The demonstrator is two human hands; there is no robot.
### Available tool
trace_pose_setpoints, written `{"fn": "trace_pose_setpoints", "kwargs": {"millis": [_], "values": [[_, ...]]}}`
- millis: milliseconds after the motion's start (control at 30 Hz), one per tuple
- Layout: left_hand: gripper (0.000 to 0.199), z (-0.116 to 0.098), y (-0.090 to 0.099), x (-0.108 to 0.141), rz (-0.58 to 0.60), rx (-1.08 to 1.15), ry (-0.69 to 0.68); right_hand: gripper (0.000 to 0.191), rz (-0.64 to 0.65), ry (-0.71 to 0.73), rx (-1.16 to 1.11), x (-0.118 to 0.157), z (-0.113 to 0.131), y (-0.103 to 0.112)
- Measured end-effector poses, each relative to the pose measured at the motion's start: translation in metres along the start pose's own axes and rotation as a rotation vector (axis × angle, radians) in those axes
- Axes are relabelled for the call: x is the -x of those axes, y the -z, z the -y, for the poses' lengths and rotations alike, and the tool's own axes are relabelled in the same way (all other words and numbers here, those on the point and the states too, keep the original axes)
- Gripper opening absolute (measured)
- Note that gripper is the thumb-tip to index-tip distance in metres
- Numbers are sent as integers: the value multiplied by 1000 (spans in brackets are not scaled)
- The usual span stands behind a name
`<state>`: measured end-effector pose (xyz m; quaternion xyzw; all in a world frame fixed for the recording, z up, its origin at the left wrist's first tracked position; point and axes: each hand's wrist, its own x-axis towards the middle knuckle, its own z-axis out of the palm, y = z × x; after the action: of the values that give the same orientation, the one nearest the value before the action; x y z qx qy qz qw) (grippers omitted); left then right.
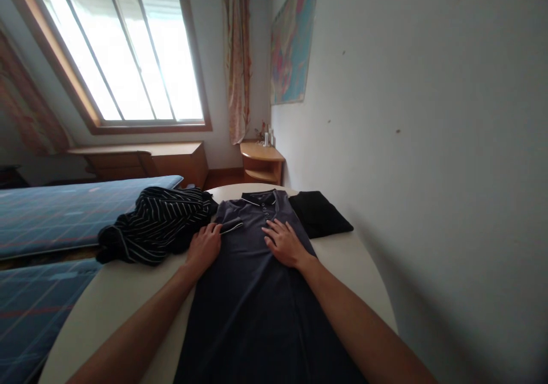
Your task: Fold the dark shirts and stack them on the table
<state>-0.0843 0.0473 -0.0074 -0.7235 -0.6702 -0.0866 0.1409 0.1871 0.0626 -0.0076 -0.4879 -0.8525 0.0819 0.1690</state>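
A dark grey polo shirt (257,281) lies spread on the round white table (359,275), its buttoned collar at the far end. Its left sleeve is folded inward across the chest; the right side edge also looks turned in. My left hand (206,243) rests at the shirt's left edge, beside the folded sleeve, fingers bent over the cloth; whether they pinch it is unclear. My right hand (283,243) lies on the upper chest below the buttons, its fingers spread and holding nothing.
A crumpled black striped garment (162,224) lies on the table's left side. A folded black garment (321,214) sits at the back right, near the wall (428,144). Blue checked mattresses (85,213) stand left of the table. A corner shelf (262,153) is beyond.
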Motion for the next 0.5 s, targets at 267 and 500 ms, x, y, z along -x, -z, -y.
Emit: {"fn": "trace_pose_setpoints", "kwargs": {"millis": [267, 500], "values": [[45, 24, -5, -2, -26, -26, -9, 52, 46, 119, 17, 10, 12, 7], [42, 25, -3, 2, -16, 47, 27, 64, 195, 465, -45, 35, 65, 14]]}}
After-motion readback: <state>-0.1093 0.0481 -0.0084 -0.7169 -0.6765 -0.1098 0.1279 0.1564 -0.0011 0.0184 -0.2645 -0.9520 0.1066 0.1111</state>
